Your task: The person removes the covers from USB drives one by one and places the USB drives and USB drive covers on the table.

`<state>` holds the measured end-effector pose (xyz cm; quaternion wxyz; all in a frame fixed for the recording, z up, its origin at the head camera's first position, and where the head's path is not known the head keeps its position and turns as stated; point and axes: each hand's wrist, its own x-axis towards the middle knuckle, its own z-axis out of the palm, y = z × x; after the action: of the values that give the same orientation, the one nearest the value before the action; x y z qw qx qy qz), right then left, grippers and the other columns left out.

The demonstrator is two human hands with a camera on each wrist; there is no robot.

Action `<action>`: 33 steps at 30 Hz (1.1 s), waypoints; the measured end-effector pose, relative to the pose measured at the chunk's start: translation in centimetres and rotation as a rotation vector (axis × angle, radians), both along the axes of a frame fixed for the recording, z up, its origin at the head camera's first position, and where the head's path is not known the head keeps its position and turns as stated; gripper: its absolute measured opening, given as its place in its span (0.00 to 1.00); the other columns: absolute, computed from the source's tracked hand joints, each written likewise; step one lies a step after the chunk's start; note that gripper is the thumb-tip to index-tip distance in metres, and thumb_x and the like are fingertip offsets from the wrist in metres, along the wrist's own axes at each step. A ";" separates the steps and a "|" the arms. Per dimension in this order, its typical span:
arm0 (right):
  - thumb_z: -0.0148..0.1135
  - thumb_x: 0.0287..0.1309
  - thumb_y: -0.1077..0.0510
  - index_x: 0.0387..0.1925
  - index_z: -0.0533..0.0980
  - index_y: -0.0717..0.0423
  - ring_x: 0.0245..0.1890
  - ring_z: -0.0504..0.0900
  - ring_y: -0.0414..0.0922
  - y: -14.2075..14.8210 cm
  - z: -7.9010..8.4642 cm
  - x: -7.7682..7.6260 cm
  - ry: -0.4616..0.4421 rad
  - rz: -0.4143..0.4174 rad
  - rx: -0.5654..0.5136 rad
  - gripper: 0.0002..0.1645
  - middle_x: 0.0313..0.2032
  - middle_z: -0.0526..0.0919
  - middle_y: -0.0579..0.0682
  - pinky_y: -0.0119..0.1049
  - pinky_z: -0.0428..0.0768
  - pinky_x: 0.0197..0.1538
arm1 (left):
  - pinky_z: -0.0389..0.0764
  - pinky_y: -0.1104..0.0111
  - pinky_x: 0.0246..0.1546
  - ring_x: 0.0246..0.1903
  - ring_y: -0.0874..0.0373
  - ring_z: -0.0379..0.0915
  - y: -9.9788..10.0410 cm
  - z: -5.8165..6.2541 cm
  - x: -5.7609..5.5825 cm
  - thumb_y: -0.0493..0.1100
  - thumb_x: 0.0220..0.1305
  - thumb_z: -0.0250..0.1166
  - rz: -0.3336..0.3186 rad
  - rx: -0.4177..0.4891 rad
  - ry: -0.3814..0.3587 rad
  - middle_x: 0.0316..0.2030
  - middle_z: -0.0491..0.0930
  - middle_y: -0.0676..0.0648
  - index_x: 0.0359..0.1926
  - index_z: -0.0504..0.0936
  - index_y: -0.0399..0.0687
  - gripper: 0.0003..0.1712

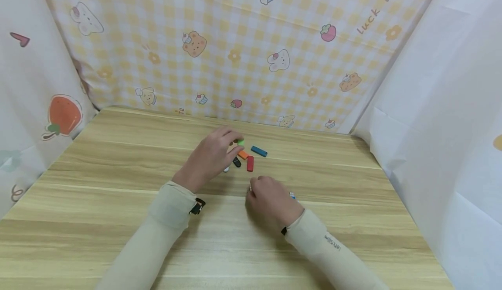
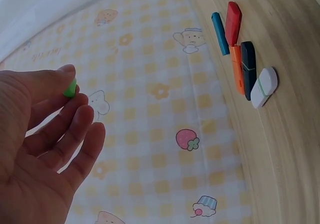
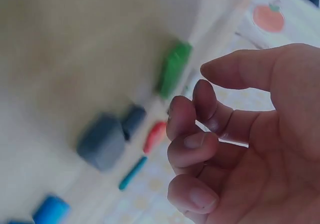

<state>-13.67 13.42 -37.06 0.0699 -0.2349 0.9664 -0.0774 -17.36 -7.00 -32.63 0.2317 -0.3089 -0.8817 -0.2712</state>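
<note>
Clearly, green piece [image 2: 70, 88], between left fingers [image 2: 77, 103]

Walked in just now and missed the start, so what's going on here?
A person's left hand is pinching a small green piece over a wood-grain table. The right hand is low over the table, with nothing visible in its grasp. A blue piece, red piece, orange piece, black piece and white piece lie grouped near the left hand.

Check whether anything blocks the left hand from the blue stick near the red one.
Nothing visible does: in the head view, only tabletop shows between the left hand, pinching a green piece, and the blue stick.
</note>
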 end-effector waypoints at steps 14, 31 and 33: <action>0.63 0.76 0.57 0.29 0.76 0.55 0.21 0.71 0.42 2.8 3.7 -2.0 0.077 -0.099 -0.093 0.15 0.25 0.75 0.48 0.32 0.69 0.25 | 0.91 0.63 0.51 0.48 0.51 0.83 1.0 -1.7 0.6 0.37 0.70 0.74 -0.046 -0.064 -0.170 0.49 0.87 0.41 0.52 0.89 0.37 0.13; 0.65 0.76 0.55 0.34 0.81 0.56 0.25 0.75 0.43 3.7 4.7 -2.3 0.070 -0.164 -0.131 0.12 0.27 0.78 0.48 0.33 0.75 0.28 | 0.86 0.63 0.41 0.36 0.57 0.76 3.0 -4.9 2.4 0.36 0.71 0.72 -0.115 -0.263 -0.461 0.38 0.84 0.46 0.45 0.88 0.37 0.06; 0.65 0.75 0.55 0.34 0.81 0.56 0.25 0.75 0.44 3.7 4.7 -2.2 0.073 -0.165 -0.137 0.11 0.27 0.78 0.48 0.33 0.75 0.29 | 0.84 0.64 0.39 0.35 0.57 0.74 3.1 -5.3 2.6 0.36 0.71 0.73 -0.115 -0.280 -0.458 0.36 0.82 0.47 0.44 0.88 0.37 0.05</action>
<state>-15.91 17.16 -32.33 0.0116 -0.1614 0.9768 -0.1400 -14.80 -3.88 -37.91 -0.0345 -0.3181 -0.9210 -0.2222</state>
